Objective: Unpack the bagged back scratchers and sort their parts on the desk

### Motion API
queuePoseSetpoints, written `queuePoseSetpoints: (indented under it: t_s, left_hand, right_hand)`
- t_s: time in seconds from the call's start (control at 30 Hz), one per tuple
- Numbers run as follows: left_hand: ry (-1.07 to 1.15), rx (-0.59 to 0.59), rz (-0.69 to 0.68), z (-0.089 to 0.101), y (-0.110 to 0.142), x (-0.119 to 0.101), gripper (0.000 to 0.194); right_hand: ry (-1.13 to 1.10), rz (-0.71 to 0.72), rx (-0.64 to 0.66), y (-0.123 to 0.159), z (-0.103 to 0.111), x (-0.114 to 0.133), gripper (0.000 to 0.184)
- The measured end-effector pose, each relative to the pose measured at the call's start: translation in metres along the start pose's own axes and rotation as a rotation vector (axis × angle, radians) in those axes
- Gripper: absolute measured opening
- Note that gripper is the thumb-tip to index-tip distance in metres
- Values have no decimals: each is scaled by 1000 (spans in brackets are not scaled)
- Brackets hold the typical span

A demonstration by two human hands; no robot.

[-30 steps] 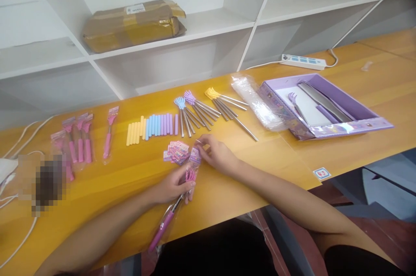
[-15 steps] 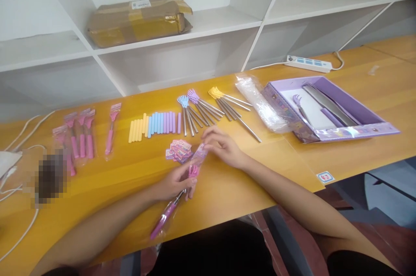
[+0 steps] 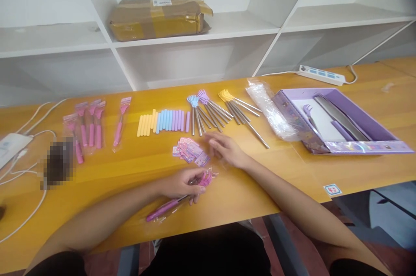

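My left hand (image 3: 186,184) is closed around a pink back scratcher (image 3: 165,209) in a clear plastic sleeve. Its claw head sticks out past my thumb, and the pink handle slants down to the left above the table. My right hand (image 3: 229,150) hovers just right of a fanned pile of pink and purple cards (image 3: 188,150), fingers loosely bent and apart, with nothing visible in them. Behind it lie metal-stemmed scratchers with blue heads (image 3: 193,102), purple heads (image 3: 204,96) and yellow heads (image 3: 225,95). A row of yellow, blue and purple handle tubes (image 3: 164,121) lies left of them.
Bagged pink scratchers (image 3: 91,126) lie at the left, near white cables and a blurred dark object (image 3: 58,163). At the right stand a clear plastic bag bundle (image 3: 269,109) and an open purple box (image 3: 360,148). A power strip (image 3: 321,75) sits behind; a taped carton (image 3: 159,18) occupies the shelf.
My right hand has come away from the top of the sleeve. My left hand has tilted the back scratcher flatter, its head lower and further right. The whole view has shifted slightly.
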State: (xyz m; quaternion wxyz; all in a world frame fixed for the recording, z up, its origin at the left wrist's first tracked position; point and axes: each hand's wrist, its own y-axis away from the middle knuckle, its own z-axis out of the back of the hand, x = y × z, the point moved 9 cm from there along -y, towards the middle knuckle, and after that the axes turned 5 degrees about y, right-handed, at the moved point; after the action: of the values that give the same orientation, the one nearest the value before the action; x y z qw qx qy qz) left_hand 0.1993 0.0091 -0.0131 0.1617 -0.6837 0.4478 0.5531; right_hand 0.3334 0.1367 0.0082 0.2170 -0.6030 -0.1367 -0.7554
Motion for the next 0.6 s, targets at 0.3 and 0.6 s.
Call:
queuePoseSetpoints:
  t_s: [0.3,0.6]
  left_hand:
    - [201,-23,-127,11,-6,-6,53]
    - [6,69,-77,2,-3,-2,55]
  right_hand:
    - [102,24,386,28,-7,68,50]
    - [221,396,-650,63,109,189,26]
